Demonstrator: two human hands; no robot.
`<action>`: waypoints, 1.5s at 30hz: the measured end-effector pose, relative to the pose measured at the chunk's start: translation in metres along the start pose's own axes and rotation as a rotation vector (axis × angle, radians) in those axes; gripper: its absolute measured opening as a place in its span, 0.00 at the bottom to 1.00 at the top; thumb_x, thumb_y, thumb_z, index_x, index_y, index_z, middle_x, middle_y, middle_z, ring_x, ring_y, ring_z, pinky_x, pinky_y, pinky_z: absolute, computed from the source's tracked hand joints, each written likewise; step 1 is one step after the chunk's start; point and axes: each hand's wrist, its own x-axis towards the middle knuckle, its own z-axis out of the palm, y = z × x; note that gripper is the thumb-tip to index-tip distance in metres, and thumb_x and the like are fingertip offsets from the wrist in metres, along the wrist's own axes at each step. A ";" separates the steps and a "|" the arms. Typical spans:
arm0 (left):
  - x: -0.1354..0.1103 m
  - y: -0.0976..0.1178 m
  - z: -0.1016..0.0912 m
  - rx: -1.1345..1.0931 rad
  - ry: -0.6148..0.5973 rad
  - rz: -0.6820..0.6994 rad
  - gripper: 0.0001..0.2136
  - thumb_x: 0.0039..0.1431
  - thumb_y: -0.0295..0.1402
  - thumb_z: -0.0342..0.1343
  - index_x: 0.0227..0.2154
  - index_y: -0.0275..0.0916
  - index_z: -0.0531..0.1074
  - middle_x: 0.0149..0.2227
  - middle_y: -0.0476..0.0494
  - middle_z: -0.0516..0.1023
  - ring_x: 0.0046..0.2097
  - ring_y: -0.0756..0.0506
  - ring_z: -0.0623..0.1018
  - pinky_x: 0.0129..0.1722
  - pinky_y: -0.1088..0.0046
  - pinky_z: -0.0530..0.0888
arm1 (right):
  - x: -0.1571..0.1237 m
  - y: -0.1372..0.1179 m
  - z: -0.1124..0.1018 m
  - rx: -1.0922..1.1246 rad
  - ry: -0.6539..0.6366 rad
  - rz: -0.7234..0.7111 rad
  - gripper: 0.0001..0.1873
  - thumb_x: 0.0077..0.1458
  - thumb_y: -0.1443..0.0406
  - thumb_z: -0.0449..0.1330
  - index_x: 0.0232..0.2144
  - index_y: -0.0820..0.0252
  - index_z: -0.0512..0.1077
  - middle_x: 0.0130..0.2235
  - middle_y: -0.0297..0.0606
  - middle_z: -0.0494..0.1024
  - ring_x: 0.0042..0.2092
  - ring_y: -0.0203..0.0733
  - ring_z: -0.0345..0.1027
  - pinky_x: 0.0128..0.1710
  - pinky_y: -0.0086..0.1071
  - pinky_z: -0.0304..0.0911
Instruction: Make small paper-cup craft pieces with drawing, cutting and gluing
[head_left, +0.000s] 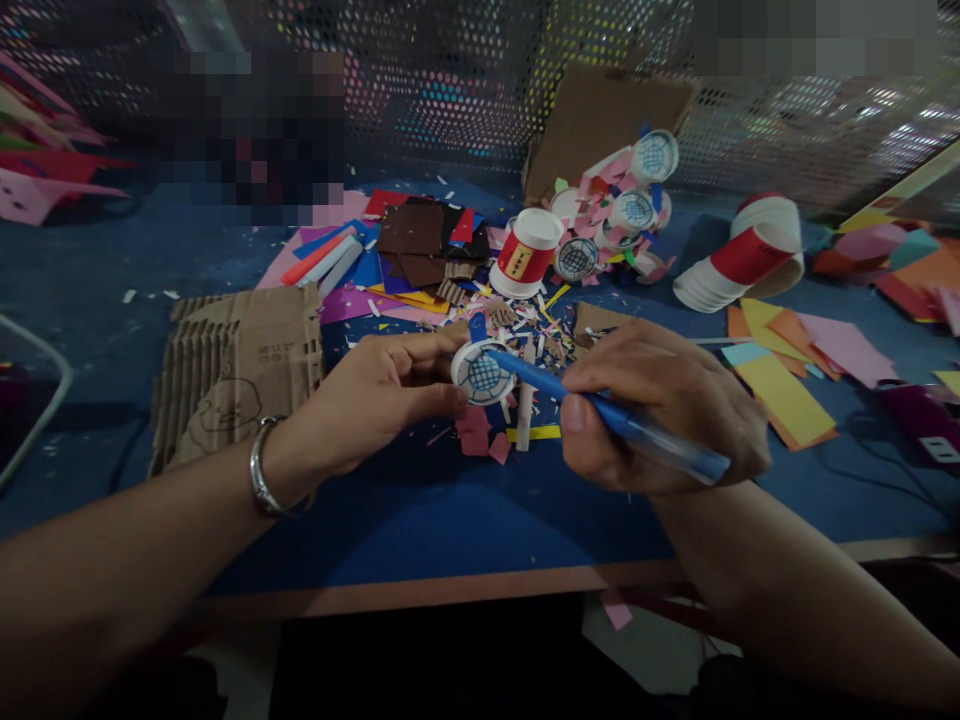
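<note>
Left fingers (437, 402) pinch the blue-gridded, round white paper disc (484, 376); right fingers (600, 368) grip the translucent blue plastic pen (649, 432), slanting leftward and away, tip right at the disc!

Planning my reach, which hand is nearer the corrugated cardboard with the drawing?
Left. The left hand is just right of the cardboard; the right hand, with the blue pen, is farther to the right.

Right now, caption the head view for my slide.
Left hand holds a white-rimmed disc patterned in blue; right hand holds a blue pen to it among paper scraps.
</note>
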 end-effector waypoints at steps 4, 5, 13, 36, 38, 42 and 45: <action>0.000 0.000 0.000 0.023 0.005 -0.010 0.17 0.49 0.27 0.76 0.44 0.39 0.88 0.39 0.46 0.86 0.37 0.48 0.79 0.38 0.75 0.76 | -0.001 0.000 0.000 -0.009 0.025 0.012 0.09 0.55 0.73 0.62 0.36 0.55 0.73 0.25 0.31 0.78 0.23 0.39 0.71 0.24 0.37 0.74; -0.001 0.000 0.000 0.037 -0.005 -0.014 0.16 0.50 0.27 0.75 0.43 0.38 0.87 0.38 0.46 0.86 0.37 0.48 0.78 0.37 0.75 0.75 | -0.001 0.000 0.000 -0.016 0.013 0.022 0.10 0.55 0.73 0.61 0.37 0.54 0.73 0.25 0.31 0.78 0.23 0.39 0.71 0.24 0.37 0.74; 0.000 0.000 -0.002 0.100 -0.050 -0.017 0.11 0.53 0.29 0.72 0.40 0.36 0.84 0.34 0.47 0.82 0.33 0.49 0.76 0.34 0.74 0.71 | 0.002 -0.001 -0.001 0.007 0.006 -0.002 0.10 0.54 0.73 0.62 0.35 0.53 0.72 0.25 0.29 0.78 0.22 0.39 0.72 0.22 0.36 0.72; -0.002 0.002 -0.001 0.134 -0.079 -0.017 0.11 0.54 0.34 0.74 0.38 0.38 0.82 0.32 0.48 0.81 0.35 0.47 0.78 0.34 0.73 0.73 | 0.002 -0.002 0.000 0.049 0.000 -0.047 0.10 0.52 0.75 0.62 0.35 0.57 0.74 0.26 0.31 0.79 0.23 0.39 0.73 0.24 0.34 0.76; -0.003 0.001 -0.001 0.131 -0.071 -0.014 0.11 0.54 0.34 0.74 0.38 0.38 0.82 0.32 0.48 0.80 0.36 0.47 0.78 0.34 0.73 0.73 | 0.002 -0.002 0.000 0.043 -0.016 -0.037 0.11 0.51 0.75 0.63 0.35 0.57 0.74 0.26 0.32 0.80 0.24 0.39 0.74 0.25 0.35 0.77; -0.003 0.000 -0.002 0.094 -0.097 -0.022 0.13 0.53 0.32 0.74 0.41 0.38 0.84 0.35 0.47 0.82 0.36 0.48 0.77 0.34 0.75 0.72 | 0.003 -0.003 -0.001 0.063 -0.020 -0.026 0.10 0.52 0.76 0.63 0.36 0.58 0.74 0.26 0.33 0.79 0.23 0.39 0.73 0.24 0.34 0.73; -0.002 0.000 -0.001 0.097 -0.091 -0.023 0.14 0.53 0.32 0.75 0.43 0.37 0.85 0.36 0.46 0.83 0.34 0.49 0.76 0.33 0.75 0.72 | 0.004 -0.005 -0.002 0.038 -0.021 0.009 0.11 0.54 0.76 0.62 0.37 0.56 0.73 0.26 0.31 0.79 0.23 0.39 0.73 0.24 0.35 0.73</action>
